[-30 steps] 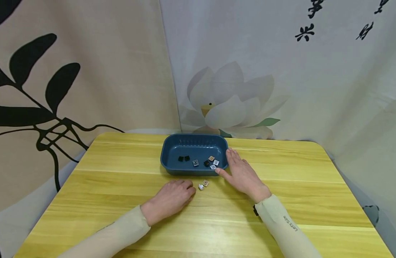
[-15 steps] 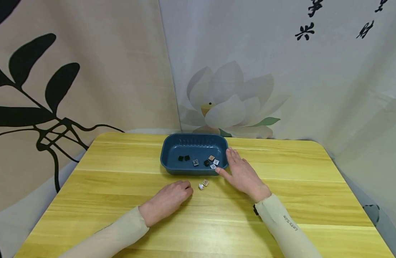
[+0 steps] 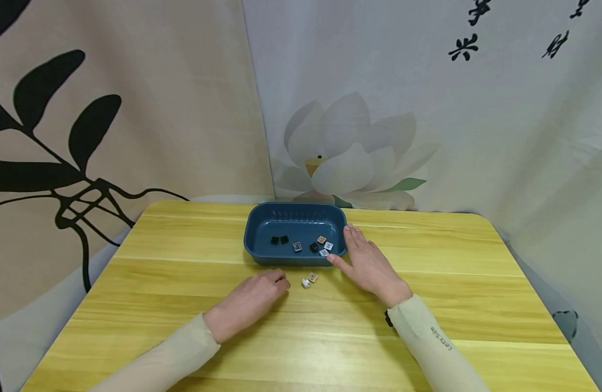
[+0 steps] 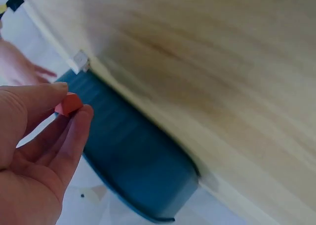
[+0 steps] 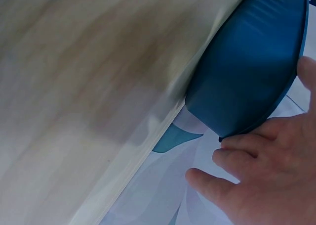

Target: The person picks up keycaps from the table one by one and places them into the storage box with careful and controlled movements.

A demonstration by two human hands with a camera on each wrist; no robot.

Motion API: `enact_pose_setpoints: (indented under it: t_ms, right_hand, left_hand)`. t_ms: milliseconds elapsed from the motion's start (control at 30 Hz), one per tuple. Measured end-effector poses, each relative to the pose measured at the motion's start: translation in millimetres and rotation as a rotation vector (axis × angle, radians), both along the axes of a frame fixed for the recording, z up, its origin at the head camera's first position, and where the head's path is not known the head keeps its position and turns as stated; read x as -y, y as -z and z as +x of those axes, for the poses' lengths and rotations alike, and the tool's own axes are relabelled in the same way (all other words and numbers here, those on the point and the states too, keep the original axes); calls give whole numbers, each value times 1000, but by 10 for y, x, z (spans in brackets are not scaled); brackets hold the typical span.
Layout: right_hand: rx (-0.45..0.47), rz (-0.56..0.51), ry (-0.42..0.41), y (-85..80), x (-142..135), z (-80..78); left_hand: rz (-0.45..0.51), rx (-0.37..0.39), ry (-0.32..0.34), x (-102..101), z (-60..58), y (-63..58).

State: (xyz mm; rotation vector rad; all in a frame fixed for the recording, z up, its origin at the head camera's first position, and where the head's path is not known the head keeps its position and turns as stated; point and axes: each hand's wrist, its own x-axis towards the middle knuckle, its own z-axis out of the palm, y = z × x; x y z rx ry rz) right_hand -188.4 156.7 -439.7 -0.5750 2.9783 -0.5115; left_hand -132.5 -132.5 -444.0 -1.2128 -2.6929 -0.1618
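In the left wrist view my left hand [image 4: 34, 151] pinches a small red keycap [image 4: 69, 104] between thumb and fingertips. From the head view, that hand [image 3: 249, 305] hovers over the table just in front of the blue plastic box [image 3: 296, 262], and its keycap is hidden. My right hand [image 3: 371, 269] rests against the box's right end, fingers straight along the rim and thumb at the front corner. Right of my left hand, a white piece [image 3: 305, 283] and a beige keycap [image 3: 312, 277] lie on the table.
Inside the box lie several black, white, grey and beige keycaps, among them a grey one [image 3: 297, 247] and a black one [image 3: 274, 240]. The box stands near the back edge of the wooden table [image 3: 428, 261]. A printed curtain [image 3: 359, 65] hangs behind.
My left hand has shifted slightly left, away from the two loose pieces on the table. The right hand, the box and its contents stay put.
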Motion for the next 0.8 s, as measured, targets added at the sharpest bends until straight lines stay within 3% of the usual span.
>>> enact_pose_setpoints:
  t_ms: [300,633,800]
  right_hand:
    - [-8,-2,-5,-7,3,5]
    - [2,-11,-3,-8,-3,4]
    - [7,-8,2,1,-7,5]
  left_hand:
    - [147,-37,-38,21,-75,-209]
    - [246,-125,-41,60,-253,-328]
    - [327,-73,-86,58,-361,-360]
